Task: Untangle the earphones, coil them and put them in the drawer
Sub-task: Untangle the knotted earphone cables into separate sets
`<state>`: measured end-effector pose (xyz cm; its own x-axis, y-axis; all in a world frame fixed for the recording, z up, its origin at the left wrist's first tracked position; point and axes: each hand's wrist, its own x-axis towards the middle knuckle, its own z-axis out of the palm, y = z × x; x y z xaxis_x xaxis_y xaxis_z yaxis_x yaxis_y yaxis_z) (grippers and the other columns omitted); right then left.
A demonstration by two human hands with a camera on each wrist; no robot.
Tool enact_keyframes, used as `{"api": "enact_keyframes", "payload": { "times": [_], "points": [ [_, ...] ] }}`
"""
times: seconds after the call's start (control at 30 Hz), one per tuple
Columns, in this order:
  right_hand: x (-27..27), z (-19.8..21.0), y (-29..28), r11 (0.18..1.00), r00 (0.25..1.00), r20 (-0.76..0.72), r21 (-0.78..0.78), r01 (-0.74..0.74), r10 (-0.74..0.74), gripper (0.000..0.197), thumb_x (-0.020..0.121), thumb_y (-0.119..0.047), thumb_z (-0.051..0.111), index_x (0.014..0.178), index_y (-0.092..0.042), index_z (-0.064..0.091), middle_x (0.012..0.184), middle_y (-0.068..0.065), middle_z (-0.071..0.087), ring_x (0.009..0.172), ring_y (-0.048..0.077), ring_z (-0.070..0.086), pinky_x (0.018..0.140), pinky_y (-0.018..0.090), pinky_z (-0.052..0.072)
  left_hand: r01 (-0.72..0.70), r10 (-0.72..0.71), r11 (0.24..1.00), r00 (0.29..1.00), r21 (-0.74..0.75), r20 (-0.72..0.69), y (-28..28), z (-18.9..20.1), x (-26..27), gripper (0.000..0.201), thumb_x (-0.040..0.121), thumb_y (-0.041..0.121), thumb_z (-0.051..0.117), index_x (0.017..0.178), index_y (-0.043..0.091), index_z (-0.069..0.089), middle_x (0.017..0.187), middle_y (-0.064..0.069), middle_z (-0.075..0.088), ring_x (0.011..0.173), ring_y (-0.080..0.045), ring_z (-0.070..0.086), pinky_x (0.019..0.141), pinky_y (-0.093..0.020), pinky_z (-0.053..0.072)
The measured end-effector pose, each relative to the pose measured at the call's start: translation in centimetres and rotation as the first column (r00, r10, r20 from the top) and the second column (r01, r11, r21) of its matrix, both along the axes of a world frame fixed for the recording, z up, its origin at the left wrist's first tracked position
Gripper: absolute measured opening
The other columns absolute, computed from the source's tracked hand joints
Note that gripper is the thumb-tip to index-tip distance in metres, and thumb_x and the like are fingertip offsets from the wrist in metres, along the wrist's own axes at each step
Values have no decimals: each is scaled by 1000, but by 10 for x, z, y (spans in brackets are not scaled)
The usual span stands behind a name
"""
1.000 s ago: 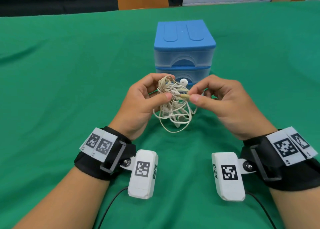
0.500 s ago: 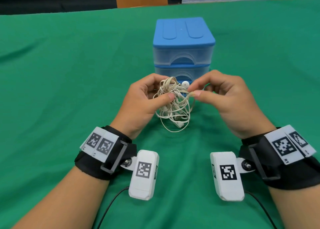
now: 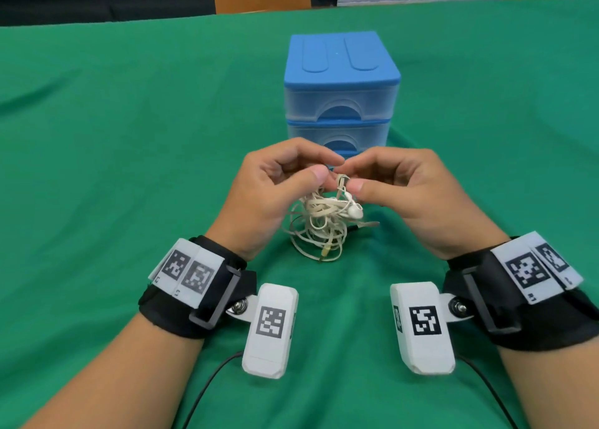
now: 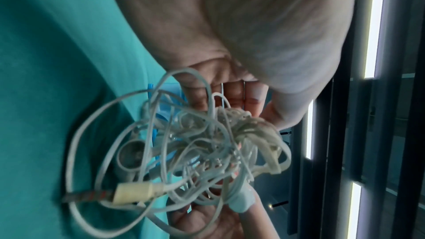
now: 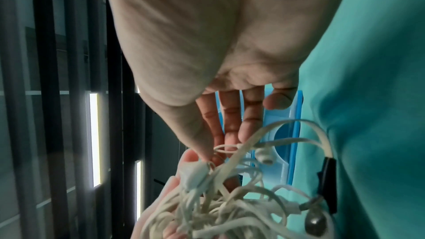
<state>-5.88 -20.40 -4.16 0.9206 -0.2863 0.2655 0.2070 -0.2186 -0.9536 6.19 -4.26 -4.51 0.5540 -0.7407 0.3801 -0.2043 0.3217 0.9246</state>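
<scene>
I see a small blue drawer box (image 3: pixel 342 91) standing on the green cloth (image 3: pixel 129 136) in the middle of the table, just behind my hands. It has drawers stacked one over the other, and the ones I can see are pushed in. Their fronts are cloudy, and I cannot tell if anything is inside. The earphones (image 3: pixel 324 221) are still one big messy ball of pale cream cord, with loops sticking out every way. The ball is held up between my two hands in front of the box, and its lowest loops hang down to the cloth. A white earbud (image 3: pixel 355 213) pokes out on the right side of the ball, and the plug (image 4: pixel 135 193) with its metal tip sticks out near the bottom. My left hand (image 3: pixel 269 195) is on the left of the ball, with its fingers curled over and its thumb pressing the top of the tangle. My right hand (image 3: pixel 418 198) is on the right, with its thumb and first finger pinching a bit of cord at the top. The fingertips of both hands almost meet there. Both wrists wear black bands with white tags.
</scene>
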Motion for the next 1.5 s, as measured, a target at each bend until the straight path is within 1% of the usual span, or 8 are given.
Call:
{"api": "enact_keyframes", "payload": {
  "times": [0.17,0.33,0.57,0.77,1.1,1.27,1.37,1.5],
  "points": [
    [0,3,2,999,999,-6,-6,38,-38,6,88,-4,71,93,0,72,79,16,67,67,9,54,61,13,42,22,-23,1000,995,15,98,0,0,-3,25,85,-10,61,106,3,68,84,-5,71,83,-17,65,75,-27,53],
    [2,2,2,1000,999,-33,4,27,-27,16,82,-17,74,86,-3,71,75,20,59,67,22,45,63,30,38,19,-21,1000,995,21,97,-1,2,-4,36,84,-17,66,110,8,64,98,-4,66,94,-16,68,81,-30,53],
    [2,0,3,1000,998,-70,21,-6,8,12,79,-13,74,78,-2,68,71,27,57,66,21,43,60,26,36,9,-14,998,997,66,70,-2,0,-2,35,84,-12,69,115,4,62,118,1,68,105,-19,68,81,-32,55],
    [-1,5,1,993,999,-38,114,27,-23,13,82,-2,69,75,-9,62,69,1,54,61,6,42,58,14,35,33,-49,977,996,211,72,-3,-4,0,13,86,7,71,97,1,70,88,-7,69,78,-14,59,71,-24,50],
    [6,7,6,963,990,-60,235,136,-125,17,76,-24,44,60,-22,46,73,-3,52,75,13,42,67,35,27,-31,-14,957,988,289,151,-3,-1,3,4,87,13,66,84,11,66,73,1,61,64,-13,52,63,-25,42],
    [4,7,4,916,998,22,398,51,-66,14,88,-20,46,75,-19,46,72,-1,58,70,13,46,61,31,29,-76,7,951,975,301,224,-3,0,4,3,87,14,64,84,15,65,84,-2,59,68,-7,51,66,-21,41],
    [3,7,6,910,998,54,415,9,-34,20,103,-19,45,83,-18,46,83,6,67,66,14,47,58,27,31,-130,53,946,966,297,254,-2,-2,6,3,84,20,66,84,23,67,100,-14,57,88,-20,55,80,-27,46],
    [5,8,8,920,996,48,390,45,-69,19,106,-17,42,87,-17,43,80,13,68,57,17,49,51,24,37,-141,62,936,968,321,243,-2,-1,2,4,88,28,66,84,26,66,96,0,51,90,-9,50,83,-19,40]
  ]
}}
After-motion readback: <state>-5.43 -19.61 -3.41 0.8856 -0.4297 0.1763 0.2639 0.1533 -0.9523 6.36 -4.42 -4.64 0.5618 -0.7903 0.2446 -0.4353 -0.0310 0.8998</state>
